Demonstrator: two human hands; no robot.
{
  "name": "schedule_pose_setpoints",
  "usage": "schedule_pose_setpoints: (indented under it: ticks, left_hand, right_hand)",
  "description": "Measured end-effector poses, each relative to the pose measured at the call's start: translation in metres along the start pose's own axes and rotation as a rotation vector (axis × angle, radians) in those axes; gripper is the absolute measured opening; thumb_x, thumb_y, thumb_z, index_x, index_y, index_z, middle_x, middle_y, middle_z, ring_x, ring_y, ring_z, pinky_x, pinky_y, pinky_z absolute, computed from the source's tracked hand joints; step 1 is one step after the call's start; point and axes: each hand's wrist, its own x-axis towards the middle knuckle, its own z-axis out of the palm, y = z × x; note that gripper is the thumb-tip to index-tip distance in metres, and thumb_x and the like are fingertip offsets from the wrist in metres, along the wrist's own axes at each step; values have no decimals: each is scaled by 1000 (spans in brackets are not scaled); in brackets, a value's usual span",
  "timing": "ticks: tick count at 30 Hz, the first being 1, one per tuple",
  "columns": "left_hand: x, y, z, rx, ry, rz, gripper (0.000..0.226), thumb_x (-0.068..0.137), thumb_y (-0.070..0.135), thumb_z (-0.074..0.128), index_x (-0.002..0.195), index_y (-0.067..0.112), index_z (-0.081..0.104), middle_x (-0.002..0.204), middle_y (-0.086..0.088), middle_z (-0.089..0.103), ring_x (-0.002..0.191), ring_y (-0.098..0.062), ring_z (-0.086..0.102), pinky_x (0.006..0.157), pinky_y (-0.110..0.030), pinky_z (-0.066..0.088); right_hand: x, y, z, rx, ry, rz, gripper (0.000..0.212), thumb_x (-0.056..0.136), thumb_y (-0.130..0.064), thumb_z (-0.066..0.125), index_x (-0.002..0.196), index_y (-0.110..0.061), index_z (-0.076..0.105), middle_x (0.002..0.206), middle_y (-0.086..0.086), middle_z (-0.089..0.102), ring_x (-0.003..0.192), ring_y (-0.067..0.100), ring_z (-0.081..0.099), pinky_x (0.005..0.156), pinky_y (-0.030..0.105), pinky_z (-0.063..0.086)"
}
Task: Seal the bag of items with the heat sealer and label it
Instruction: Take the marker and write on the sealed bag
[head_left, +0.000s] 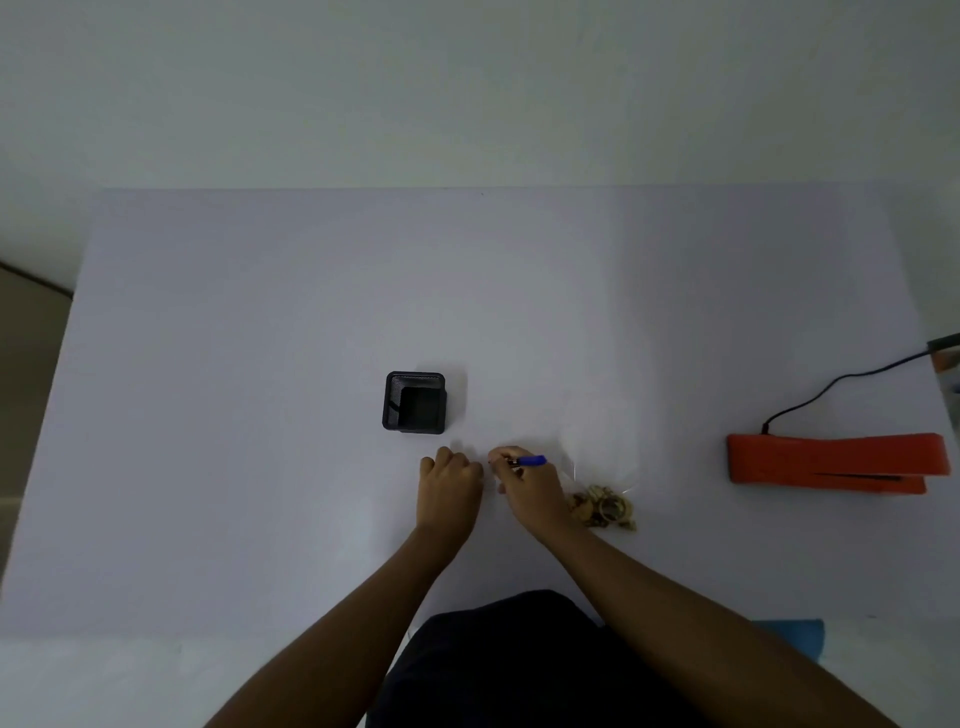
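Beside right hand (530, 491), clear bag (602, 467), seemingly tan items inside, blue pen (531, 460) gripped

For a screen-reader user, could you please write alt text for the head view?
A right hand holds a blue pen beside the left hand on a white table; a clear bag, black holder and orange heat sealer sit nearby.

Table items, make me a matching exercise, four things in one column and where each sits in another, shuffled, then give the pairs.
Things:
1. heat sealer
2. black holder
3. blue pen
4. clear bag

Places:
A. in the right hand
B. far right of the table, cable attached
C. just right of the right hand
D. beyond the left hand

Pairs: 1-B, 2-D, 3-A, 4-C
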Motion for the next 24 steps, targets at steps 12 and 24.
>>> schedule_pose_setpoints:
  ticks: [12,24]
  left_hand:
    - [-7,7,-1,81,33,171,19,68,5,82,65,15,66,57,1,62,64,-21,53,62,-35,38]
    - [-12,12,4,159,-133,230,26,67,12,87,88,10,72,78,-5,71,76,-24,62,72,-40,51]
  right_hand:
    - [3,11,17,-116,130,-135,17,99,-29,55,94,-17,65,85,-2,65,76,10,60,69,22,48]
    - [-2,24,14,-83,84,-127,20,100,-27,55,96,-11,67,87,3,68,80,13,64,75,24,53]
